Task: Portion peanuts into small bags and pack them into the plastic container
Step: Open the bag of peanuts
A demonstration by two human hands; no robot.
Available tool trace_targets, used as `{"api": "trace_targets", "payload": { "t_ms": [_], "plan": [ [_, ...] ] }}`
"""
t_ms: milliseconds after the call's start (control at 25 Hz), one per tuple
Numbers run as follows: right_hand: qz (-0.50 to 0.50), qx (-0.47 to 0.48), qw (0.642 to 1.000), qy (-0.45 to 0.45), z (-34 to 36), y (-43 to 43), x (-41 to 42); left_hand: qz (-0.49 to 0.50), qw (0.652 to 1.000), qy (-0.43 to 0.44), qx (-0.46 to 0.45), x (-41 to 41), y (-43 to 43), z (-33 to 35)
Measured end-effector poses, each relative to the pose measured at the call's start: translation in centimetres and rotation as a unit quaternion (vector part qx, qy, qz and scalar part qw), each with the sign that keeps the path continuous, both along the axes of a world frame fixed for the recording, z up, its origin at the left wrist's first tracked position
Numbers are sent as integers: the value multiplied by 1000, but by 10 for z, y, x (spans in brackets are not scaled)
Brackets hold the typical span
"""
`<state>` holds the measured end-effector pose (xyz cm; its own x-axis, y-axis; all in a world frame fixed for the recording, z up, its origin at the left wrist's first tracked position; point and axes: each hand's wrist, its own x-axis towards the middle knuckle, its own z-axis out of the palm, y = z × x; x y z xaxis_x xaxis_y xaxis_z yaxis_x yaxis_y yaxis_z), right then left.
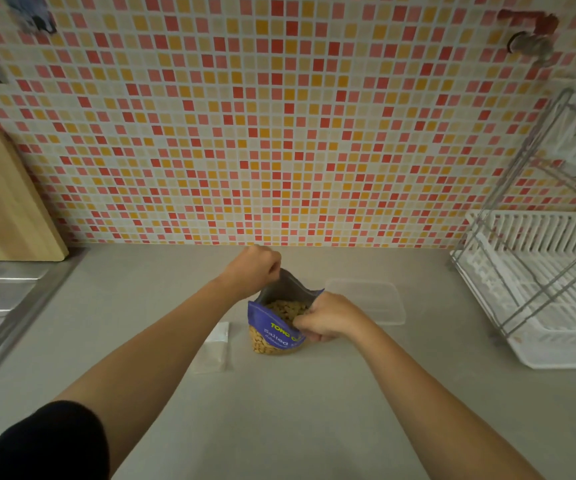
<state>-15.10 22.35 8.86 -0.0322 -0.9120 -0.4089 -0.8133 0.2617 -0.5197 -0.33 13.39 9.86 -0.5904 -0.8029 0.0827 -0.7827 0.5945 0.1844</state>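
On the counter (314, 410), the left hand (255, 268) is pinching the upright peanut bag's (272, 336) far lip, the right hand (324, 317) gripping its near lip, with small bags (215, 344) lying just leftward and the plastic container (376, 299) rightward.

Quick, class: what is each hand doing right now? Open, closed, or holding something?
Left hand: pinches the far top edge of the peanut bag.
Right hand: grips the near top edge of the same bag.
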Motion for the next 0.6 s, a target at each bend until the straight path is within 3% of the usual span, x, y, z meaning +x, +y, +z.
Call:
{"api": "trace_targets", "payload": {
  "t_ms": [120,200,320,400,600],
  "plan": [
    [-52,11,987,-151,-3,2,-6,6,994,109,29,10,-1,-4],
    [-143,-57,958,-240,-16,8,-21,56,967,228,97,30,5,-7],
    [-227,-214,920,-235,-49,19,-45,122,898,353,232,66,27,-26],
    [-194,-225,930,-218,-66,18,-48,129,893,341,266,70,45,-45],
    [-123,-261,941,-173,-66,-4,-28,156,936,272,161,54,38,-65]
  ]
}}
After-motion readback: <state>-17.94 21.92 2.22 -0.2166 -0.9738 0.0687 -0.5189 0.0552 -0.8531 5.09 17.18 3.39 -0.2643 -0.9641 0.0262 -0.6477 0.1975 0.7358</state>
